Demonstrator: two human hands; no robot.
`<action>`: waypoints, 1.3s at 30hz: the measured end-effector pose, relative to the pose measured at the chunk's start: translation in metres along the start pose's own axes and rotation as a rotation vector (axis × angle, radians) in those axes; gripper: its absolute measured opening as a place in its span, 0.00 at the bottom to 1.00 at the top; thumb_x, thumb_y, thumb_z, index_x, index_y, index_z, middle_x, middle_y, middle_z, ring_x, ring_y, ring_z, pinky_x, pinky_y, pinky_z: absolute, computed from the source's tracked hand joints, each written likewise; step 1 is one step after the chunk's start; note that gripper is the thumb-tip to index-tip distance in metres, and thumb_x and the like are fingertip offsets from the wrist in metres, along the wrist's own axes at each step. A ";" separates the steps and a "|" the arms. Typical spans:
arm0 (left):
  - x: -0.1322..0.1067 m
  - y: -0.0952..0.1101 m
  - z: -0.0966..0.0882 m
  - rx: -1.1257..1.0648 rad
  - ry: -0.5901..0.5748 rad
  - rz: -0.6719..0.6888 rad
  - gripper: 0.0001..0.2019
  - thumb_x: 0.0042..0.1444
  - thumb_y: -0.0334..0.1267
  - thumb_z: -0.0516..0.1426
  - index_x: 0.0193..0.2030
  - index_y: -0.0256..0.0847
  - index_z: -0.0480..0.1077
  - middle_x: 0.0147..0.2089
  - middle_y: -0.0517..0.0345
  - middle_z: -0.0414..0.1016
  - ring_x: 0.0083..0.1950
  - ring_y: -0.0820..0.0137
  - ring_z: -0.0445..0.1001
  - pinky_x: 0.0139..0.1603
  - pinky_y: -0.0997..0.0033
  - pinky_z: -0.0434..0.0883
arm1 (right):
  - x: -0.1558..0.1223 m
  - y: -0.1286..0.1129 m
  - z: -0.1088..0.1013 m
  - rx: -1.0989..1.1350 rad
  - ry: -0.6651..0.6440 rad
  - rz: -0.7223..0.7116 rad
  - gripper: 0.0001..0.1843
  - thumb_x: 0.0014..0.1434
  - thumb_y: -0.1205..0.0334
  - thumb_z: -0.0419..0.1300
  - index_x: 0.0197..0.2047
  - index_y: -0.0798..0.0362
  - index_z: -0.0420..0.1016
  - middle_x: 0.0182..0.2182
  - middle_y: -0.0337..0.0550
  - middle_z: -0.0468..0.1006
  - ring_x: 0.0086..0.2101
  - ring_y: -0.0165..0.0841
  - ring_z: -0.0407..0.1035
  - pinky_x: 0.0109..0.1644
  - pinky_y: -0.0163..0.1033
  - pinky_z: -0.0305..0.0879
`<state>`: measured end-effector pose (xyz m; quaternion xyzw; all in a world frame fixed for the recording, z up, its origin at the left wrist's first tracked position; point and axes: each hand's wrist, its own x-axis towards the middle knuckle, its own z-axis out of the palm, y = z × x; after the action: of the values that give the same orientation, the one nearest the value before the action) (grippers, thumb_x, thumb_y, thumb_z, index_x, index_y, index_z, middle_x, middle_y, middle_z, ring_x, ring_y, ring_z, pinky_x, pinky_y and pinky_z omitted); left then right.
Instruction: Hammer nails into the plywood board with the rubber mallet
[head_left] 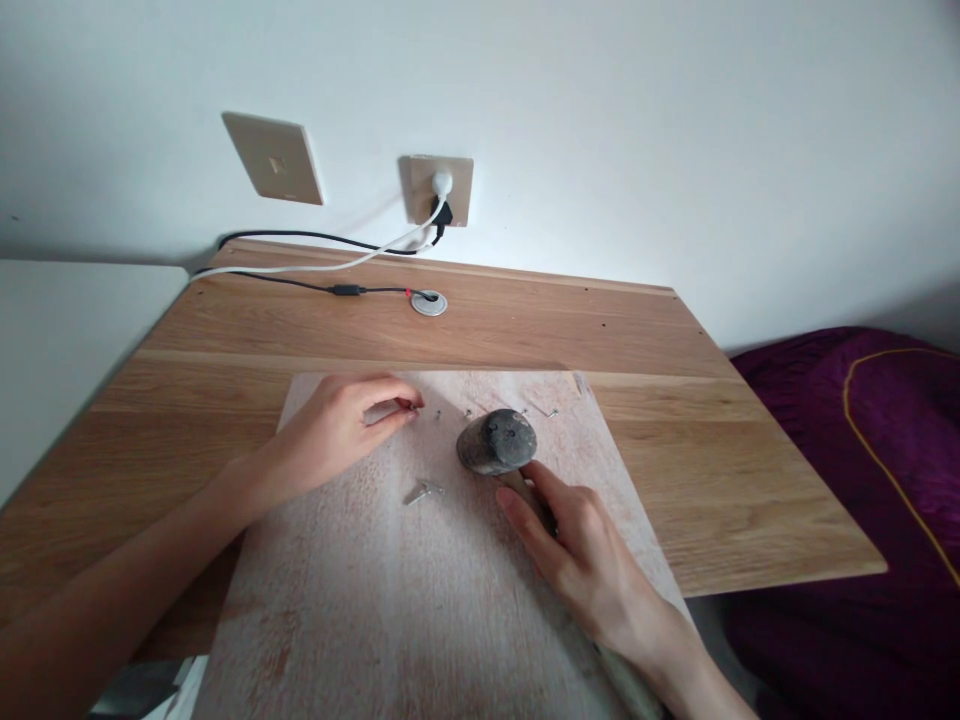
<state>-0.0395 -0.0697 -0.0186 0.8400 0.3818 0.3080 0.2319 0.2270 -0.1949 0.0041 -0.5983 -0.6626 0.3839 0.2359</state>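
Note:
My right hand [585, 545] is wrapped round the handle of a rubber mallet [496, 442], whose dark, worn head hovers over or rests on a whitish wood-grain board [360, 600]; I cannot tell which. Thumb and fingertips of my left hand [360, 415] are pinched near the board's far edge on a small nail, mostly hidden by the fingers. To the right of that pinch, several small nails run in a row along the board, among them one nail [553, 412] by the right corner. A few loose nails [424, 490] lie together nearer me, left of the mallet head.
Under the board is a wooden desk [675, 430] against a white wall. Black and white cables [300, 268] cross its back to a wall socket [442, 190], near a round cable grommet [429, 303]. Purple fabric [847, 430] lies beyond the desk's right edge.

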 end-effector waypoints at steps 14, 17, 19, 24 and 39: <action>-0.002 0.001 -0.001 0.132 -0.018 0.121 0.08 0.69 0.33 0.59 0.41 0.43 0.81 0.39 0.56 0.85 0.40 0.66 0.82 0.44 0.68 0.77 | -0.001 0.000 -0.001 0.001 -0.007 -0.005 0.17 0.76 0.50 0.53 0.38 0.50 0.70 0.22 0.33 0.68 0.22 0.29 0.61 0.26 0.37 0.52; -0.001 0.000 0.001 0.129 -0.010 0.129 0.07 0.68 0.32 0.60 0.40 0.43 0.80 0.38 0.56 0.84 0.40 0.66 0.82 0.44 0.67 0.76 | -0.001 0.000 -0.001 0.005 -0.008 -0.005 0.17 0.76 0.49 0.53 0.38 0.50 0.70 0.23 0.33 0.68 0.22 0.29 0.61 0.26 0.37 0.53; -0.001 -0.001 0.003 0.128 -0.006 0.127 0.06 0.66 0.32 0.62 0.38 0.43 0.80 0.37 0.57 0.84 0.40 0.65 0.81 0.44 0.66 0.76 | -0.001 0.000 0.000 0.005 -0.014 0.001 0.18 0.77 0.49 0.52 0.38 0.50 0.70 0.23 0.33 0.68 0.23 0.29 0.60 0.27 0.37 0.54; 0.000 -0.004 0.007 0.124 0.036 0.092 0.04 0.64 0.33 0.65 0.37 0.43 0.80 0.36 0.58 0.84 0.39 0.65 0.81 0.46 0.65 0.76 | -0.001 0.001 0.000 0.001 -0.019 0.021 0.19 0.77 0.47 0.52 0.38 0.50 0.70 0.23 0.32 0.66 0.23 0.29 0.59 0.27 0.38 0.54; -0.004 -0.009 0.010 -0.051 0.045 -0.009 0.16 0.60 0.30 0.66 0.55 0.42 0.78 0.45 0.57 0.86 0.47 0.63 0.85 0.53 0.64 0.78 | 0.003 -0.010 -0.001 -0.042 0.013 -0.048 0.16 0.76 0.51 0.53 0.36 0.49 0.69 0.21 0.33 0.68 0.21 0.29 0.61 0.25 0.38 0.54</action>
<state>-0.0391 -0.0690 -0.0323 0.8249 0.3828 0.3355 0.2459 0.2212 -0.1913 0.0116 -0.5898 -0.6830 0.3601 0.2367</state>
